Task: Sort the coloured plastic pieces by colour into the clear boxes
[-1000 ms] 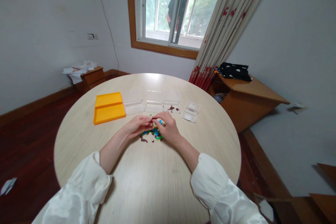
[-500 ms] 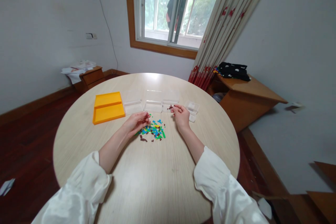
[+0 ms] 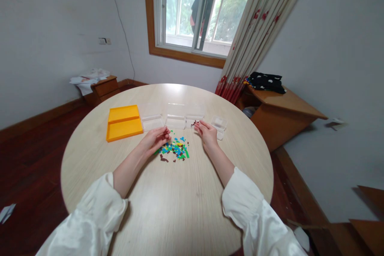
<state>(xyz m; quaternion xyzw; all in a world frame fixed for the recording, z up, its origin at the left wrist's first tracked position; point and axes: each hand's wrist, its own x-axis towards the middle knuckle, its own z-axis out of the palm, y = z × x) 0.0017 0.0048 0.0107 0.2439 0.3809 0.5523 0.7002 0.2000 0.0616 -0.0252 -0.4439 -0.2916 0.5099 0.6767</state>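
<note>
My left hand (image 3: 154, 141) hovers over the left edge of a pile of small building bricks (image 3: 177, 150) in blue, green, yellow and brown. Its fingers are loosely curved and a little apart, with no brick visible in them. My right hand (image 3: 207, 134) is at the front right of a clear plastic box, fingers stretched toward the left and apart. Inside that box lie several brown bricks (image 3: 194, 123), partly hidden by the fingertips. Two more clear boxes, the middle box (image 3: 175, 122) and the left box (image 3: 152, 123), stand beside it with lids raised.
An open yellow case (image 3: 124, 123) lies at the left of the round table (image 3: 168, 204). Behind my right hand is a small clear box (image 3: 219, 124) with its lid open. A wooden cabinet (image 3: 282, 108) with black cloth stands at the right, beside the curtain (image 3: 255, 28).
The fingers of my right hand have loosened from a pinch and spread at the box with brown bricks. My left hand has shifted barely to the left.
</note>
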